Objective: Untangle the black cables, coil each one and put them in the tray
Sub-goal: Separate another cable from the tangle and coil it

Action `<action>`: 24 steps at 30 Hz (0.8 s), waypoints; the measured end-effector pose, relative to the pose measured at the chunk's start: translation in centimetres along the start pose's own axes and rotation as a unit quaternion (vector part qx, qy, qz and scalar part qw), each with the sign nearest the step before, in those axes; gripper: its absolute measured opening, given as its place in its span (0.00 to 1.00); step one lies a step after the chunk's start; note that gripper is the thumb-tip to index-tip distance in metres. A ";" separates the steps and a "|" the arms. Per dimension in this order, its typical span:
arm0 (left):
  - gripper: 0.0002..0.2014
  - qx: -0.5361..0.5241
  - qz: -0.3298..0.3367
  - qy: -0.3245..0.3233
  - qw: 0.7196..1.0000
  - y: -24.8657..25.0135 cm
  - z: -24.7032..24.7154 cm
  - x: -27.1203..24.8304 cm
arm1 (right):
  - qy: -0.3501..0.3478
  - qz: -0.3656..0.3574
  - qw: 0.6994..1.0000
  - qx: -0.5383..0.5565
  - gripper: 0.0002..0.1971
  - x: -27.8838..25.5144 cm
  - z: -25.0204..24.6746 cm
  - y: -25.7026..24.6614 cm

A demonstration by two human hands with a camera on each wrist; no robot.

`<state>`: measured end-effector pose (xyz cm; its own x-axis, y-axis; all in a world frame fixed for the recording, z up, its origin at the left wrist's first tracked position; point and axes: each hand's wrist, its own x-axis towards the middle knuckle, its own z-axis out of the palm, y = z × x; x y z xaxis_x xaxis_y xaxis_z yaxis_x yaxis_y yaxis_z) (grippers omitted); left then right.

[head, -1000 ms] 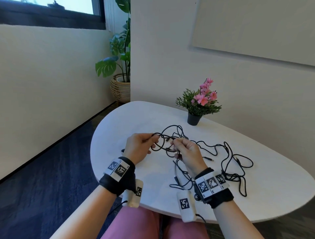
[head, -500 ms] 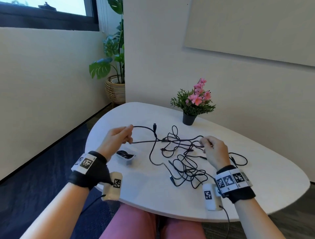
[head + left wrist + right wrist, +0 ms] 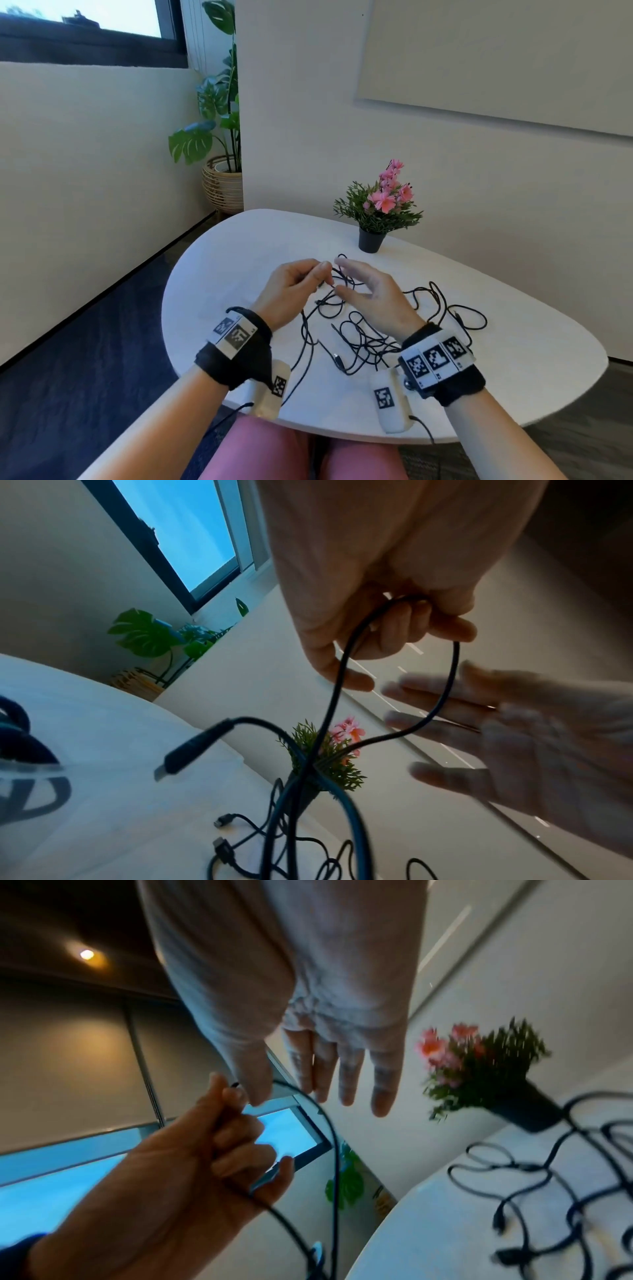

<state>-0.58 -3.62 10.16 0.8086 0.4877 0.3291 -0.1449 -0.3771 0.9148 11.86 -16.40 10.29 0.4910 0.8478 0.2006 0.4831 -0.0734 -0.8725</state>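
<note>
Several black cables [image 3: 363,339] lie tangled on the white table [image 3: 513,377], with loose plugs [image 3: 222,845] among them. My left hand [image 3: 317,279] is raised over the tangle and grips a loop of one cable [image 3: 342,669] in its curled fingers [image 3: 394,631]. My right hand [image 3: 339,277] hovers just right of it with fingers [image 3: 346,1074] straight, holding nothing. The left hand [image 3: 219,1139] with its cable also shows in the right wrist view. A clear tray [image 3: 31,767] with a dark coil in it sits at the left wrist view's left edge; the head view hides it behind my left wrist.
A small black pot of pink flowers [image 3: 371,240] stands at the table's far edge, close to the wall. On the floor to the far left, a large-leaved plant stands in a wicker basket [image 3: 222,185]. The table's near edge is over my lap.
Both hands have come together from wide apart. The left hand carried its cable to the middle. The right hand let go of the tangle and opened.
</note>
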 end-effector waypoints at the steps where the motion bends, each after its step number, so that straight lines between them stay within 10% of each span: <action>1: 0.16 -0.009 0.003 0.000 1.000 0.4 0.2 0.1 | -0.013 0.003 1.000 -0.006 0.20 0.3 0.5 0.1; 10: 0.23 0.045 -0.069 -0.023 0.996 -1.3 -3.5 0.9 | 0.093 0.062 0.984 0.139 0.04 0.8 -3.2 -1.2; 17: 0.23 0.165 -0.082 0.026 0.982 -5.0 -7.7 -0.6 | 0.225 0.020 0.974 -0.001 0.05 -0.3 -12.4 0.2; 24: 0.15 0.277 -0.105 -0.055 0.953 -5.7 -8.2 -0.9 | 0.319 -0.011 0.930 -0.181 0.04 -1.2 -14.7 3.3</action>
<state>-5.16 4.54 6.53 0.8464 0.5236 0.0975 0.3257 -0.6538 0.6829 23.54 -25.37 13.74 0.7527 0.3753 0.5409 0.6538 -0.3304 -0.6807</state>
